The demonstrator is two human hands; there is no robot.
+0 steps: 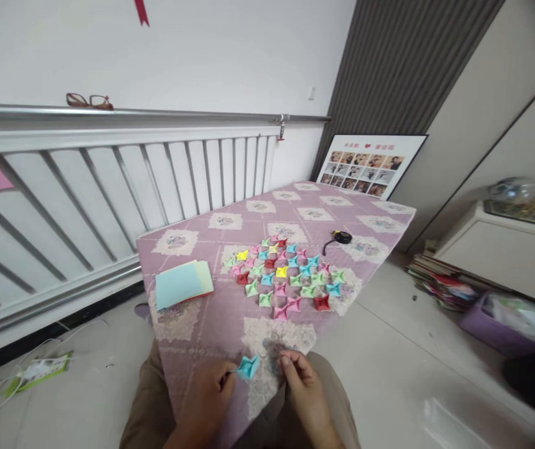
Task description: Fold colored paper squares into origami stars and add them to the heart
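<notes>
Left hand pinches blue origami piece by corner, likely sparing folds; right hand half-curled, hold unclear; origami cluster, 12 o'clock.

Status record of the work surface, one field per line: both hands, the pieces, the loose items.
left hand: pinching a blue folded piece
right hand: fingertips close together, apart from that piece; any grip unclear
folded pieces: grouped mid-table; pink, green, blue, red, yellow
paper stack: left of the group, blue sheet on top
tape measure: beyond the group, towards the right
surface: patterned pink tablecloth
</notes>
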